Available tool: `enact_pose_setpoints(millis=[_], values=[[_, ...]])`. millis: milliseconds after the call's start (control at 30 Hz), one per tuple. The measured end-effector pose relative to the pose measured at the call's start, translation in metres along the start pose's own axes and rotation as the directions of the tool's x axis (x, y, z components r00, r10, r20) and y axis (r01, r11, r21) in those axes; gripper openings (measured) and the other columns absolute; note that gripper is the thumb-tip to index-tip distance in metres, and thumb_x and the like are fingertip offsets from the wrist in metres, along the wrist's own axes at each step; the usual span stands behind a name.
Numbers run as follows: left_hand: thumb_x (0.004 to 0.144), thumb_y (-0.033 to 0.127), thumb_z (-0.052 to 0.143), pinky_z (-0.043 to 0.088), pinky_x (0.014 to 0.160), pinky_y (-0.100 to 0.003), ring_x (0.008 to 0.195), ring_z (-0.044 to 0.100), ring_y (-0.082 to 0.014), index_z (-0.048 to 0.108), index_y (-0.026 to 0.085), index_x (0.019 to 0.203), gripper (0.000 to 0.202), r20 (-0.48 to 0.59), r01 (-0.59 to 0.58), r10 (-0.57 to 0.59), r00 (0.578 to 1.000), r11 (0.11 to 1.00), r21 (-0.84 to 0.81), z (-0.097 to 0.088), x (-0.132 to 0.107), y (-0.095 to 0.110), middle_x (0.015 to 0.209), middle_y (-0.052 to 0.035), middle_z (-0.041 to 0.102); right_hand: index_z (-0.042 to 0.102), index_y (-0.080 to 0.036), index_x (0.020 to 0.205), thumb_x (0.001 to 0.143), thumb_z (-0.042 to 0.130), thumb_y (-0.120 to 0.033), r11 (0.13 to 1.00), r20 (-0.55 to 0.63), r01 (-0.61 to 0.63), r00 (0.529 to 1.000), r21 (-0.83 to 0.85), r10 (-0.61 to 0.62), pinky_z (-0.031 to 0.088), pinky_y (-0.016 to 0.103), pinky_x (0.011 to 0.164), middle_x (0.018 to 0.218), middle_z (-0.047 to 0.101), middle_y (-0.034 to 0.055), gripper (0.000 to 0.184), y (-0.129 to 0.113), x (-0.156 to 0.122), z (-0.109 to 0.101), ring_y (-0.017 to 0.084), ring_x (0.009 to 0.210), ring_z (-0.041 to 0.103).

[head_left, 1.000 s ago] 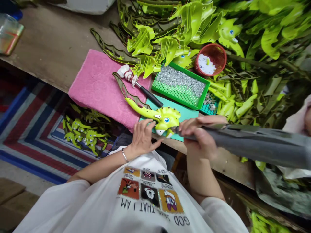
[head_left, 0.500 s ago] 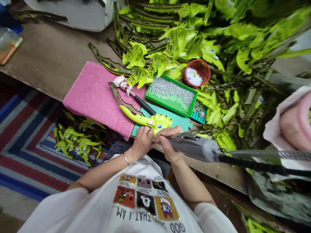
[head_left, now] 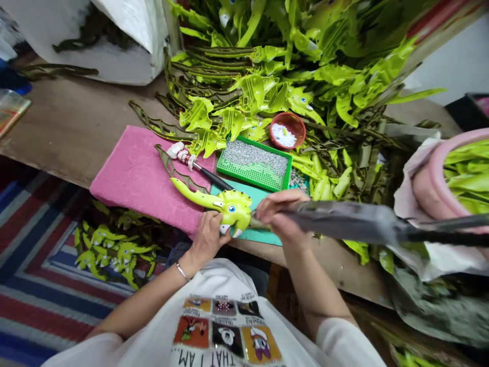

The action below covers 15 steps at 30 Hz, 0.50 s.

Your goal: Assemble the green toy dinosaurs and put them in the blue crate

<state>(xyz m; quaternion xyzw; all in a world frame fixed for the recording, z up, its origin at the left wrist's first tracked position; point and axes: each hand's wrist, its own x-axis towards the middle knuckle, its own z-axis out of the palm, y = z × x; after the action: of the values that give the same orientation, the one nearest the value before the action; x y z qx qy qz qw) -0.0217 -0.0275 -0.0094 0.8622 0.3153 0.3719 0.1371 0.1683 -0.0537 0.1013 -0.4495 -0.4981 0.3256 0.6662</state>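
The left hand (head_left: pixel 208 237) is closed on the lower edge of a lime-green plastic dinosaur toy (head_left: pixel 231 209), its fingers curled under the frilled, blue-eyed head. The head sits at the near edge of the brown wooden worktop (head_left: pixel 76 127), a little left of the frame's centre. The toy's long spiked body runs up and to the left over the corner of a folded pink towel (head_left: pixel 133 176). Its head lies on a teal mat (head_left: pixel 255 196) that reaches the worktop's front edge.

The right hand (head_left: pixel 277 216) is wrapped tight round the front end of a grey power screwdriver (head_left: pixel 344 221). The tip meets the right side of the head, and the body and dark cable stretch level to the right edge of the frame.

Just behind the mat stands a green plastic tray of silver screws (head_left: pixel 248 181). A black-handled tool with a white-wrapped end (head_left: pixel 208 175) lies between the tray and the towel, and a round red basket (head_left: pixel 290 145) sits beyond the tray.

A heap of lime-green and olive plastic toy parts (head_left: pixel 267 76) fills the upper middle and right, so bare board shows only at the left, behind the towel. A pink basin (head_left: pixel 428 178) of green pieces crowds the right edge. Below the worktop's front edge, at lower left, more green dinosaur toys (head_left: pixel 110 247) lie on a striped rug (head_left: pixel 30 275)
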Motion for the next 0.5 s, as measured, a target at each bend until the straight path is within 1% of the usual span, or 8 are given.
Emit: enact_pose_setpoints(millis=[33, 67, 100, 167, 233, 333, 433, 500], values=[[0.093, 0.022, 0.055, 0.052, 0.079, -0.036, 0.093, 0.057, -0.023, 0.043, 0.016, 0.123, 0.033, 0.018, -0.004, 0.004, 1.0, 1.0, -0.002, -0.006, 0.0, -0.004, 0.102, -0.0109, 0.057, 0.066, -0.026, 0.096, 0.076, 0.075, -0.032, 0.996, -0.116, 0.089, 0.989, 0.012, -0.087, 0.05, 0.028, 0.05, 0.056, 0.063, -0.0066, 0.022, 0.003, 0.012, -0.008, 0.013, 0.046, 0.058], [0.092, 0.022, 0.057, 0.052, 0.081, -0.037, 0.096, 0.057, -0.0239, 0.044, 0.016, 0.124, 0.036, 0.042, 0.001, -0.002, 0.999, 1.0, 0.008, -0.012, 0.0, -0.006, 0.104, -0.012, 0.056, 0.065, -0.026, 0.092, 0.076, 0.074, -0.033, 0.984, -0.238, 0.178, 0.956, -0.001, -0.173, 0.049, 0.027, 0.048, 0.053, 0.06, -0.0076, 0.019, 0.009, 0.024, -0.015, 0.012, 0.044, 0.056], [0.091, 0.023, 0.059, 0.051, 0.083, -0.039, 0.099, 0.056, -0.0253, 0.044, 0.016, 0.125, 0.038, 0.073, 0.013, -0.015, 0.997, 0.999, 0.029, -0.018, 0.002, -0.007, 0.108, -0.0135, 0.055, 0.063, -0.026, 0.089, 0.076, 0.074, -0.034, 0.973, -0.347, 0.229, 0.911, -0.031, -0.225, 0.048, 0.027, 0.048, 0.051, 0.058, -0.0083, 0.018, 0.018, 0.036, -0.023, 0.012, 0.042, 0.054], [0.087, 0.026, 0.062, 0.049, 0.088, -0.045, 0.107, 0.054, -0.0305, 0.046, 0.015, 0.127, 0.045, 0.122, 0.038, -0.049, 0.991, 0.995, 0.089, -0.028, 0.007, -0.003, 0.118, -0.0181, 0.053, 0.06, -0.025, 0.087, 0.074, 0.073, -0.038, 0.972, -0.494, 0.215, 0.837, -0.097, -0.234, 0.048, 0.027, 0.05, 0.049, 0.055, -0.0089, 0.022, 0.038, 0.057, -0.038, 0.011, 0.043, 0.053], [0.082, 0.027, 0.063, 0.044, 0.096, -0.052, 0.119, 0.049, -0.0369, 0.045, 0.014, 0.132, 0.055, 0.168, 0.03, -0.05, 0.985, 0.992, 0.121, -0.036, 0.018, 0.004, 0.131, -0.023, 0.047, 0.058, -0.024, 0.086, 0.072, 0.072, -0.043, 0.982, -0.551, 0.129, 0.814, -0.137, -0.184, 0.049, 0.028, 0.052, 0.049, 0.054, -0.009, 0.028, 0.06, 0.071, -0.049, 0.012, 0.044, 0.054], [0.077, 0.03, 0.067, 0.03, 0.11, -0.059, 0.138, 0.035, -0.0419, 0.036, 0.014, 0.145, 0.076, 0.279, -0.038, 0.008, 0.96, 0.994, 0.102, -0.038, 0.04, 0.014, 0.149, -0.0259, 0.035, 0.056, -0.023, 0.08, 0.07, 0.072, -0.05, 0.985, -0.56, 0.049, 0.818, -0.166, -0.134, 0.047, 0.029, 0.052, 0.048, 0.052, -0.0087, 0.033, 0.085, 0.081, -0.058, 0.012, 0.043, 0.053], [0.072, 0.048, 0.075, 0.015, 0.115, -0.065, 0.145, 0.025, -0.0462, 0.027, 0.013, 0.153, 0.1, 0.396, -0.033, -0.026, 0.918, 0.989, 0.141, -0.031, 0.059, 0.015, 0.157, -0.0284, 0.025, 0.057, -0.022, 0.078, 0.068, 0.073, -0.051, 0.981, -0.56, 0.02, 0.819, -0.194, -0.127, 0.045, 0.028, 0.05, 0.047, 0.052, -0.0087, 0.035, 0.096, 0.086, -0.061, 0.011, 0.041, 0.05], [0.067, 0.058, 0.078, 0.011, 0.115, -0.068, 0.144, 0.028, -0.0475, 0.025, 0.012, 0.155, 0.112, 0.441, 0.004, -0.088, 0.893, 0.982, 0.188, -0.028, 0.065, 0.012, 0.156, -0.0302, 0.027, 0.058, -0.022, 0.08, 0.068, 0.073, -0.05, 0.979, -0.563, 0.01, 0.817, -0.202, -0.124, 0.044, 0.028, 0.049, 0.046, 0.051, -0.009, 0.034, 0.098, 0.087, -0.061, 0.011, 0.041, 0.05]])
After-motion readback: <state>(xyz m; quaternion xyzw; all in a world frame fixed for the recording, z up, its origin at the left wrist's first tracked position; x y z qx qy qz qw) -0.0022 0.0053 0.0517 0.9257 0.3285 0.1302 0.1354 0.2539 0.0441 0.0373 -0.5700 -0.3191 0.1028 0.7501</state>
